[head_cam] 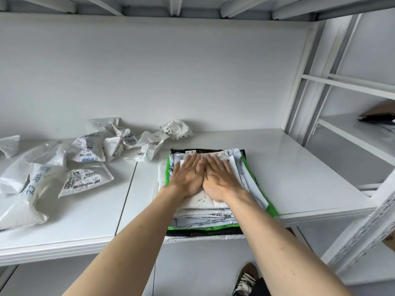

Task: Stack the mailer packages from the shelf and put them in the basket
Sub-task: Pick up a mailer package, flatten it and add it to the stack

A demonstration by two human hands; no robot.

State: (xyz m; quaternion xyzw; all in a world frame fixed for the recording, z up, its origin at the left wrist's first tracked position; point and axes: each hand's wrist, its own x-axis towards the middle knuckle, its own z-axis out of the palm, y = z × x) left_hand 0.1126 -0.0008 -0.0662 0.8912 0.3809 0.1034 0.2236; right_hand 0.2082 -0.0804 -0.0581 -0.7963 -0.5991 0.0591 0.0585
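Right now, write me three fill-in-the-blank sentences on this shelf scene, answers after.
1. Both hands, left hand and right hand, press flat on the ____ of mailers.
2. The loose crumpled mailers lie to the ____ of the stack.
3. A bright ____ mailer sticks out near the bottom of the stack.

Answers: stack; left; green
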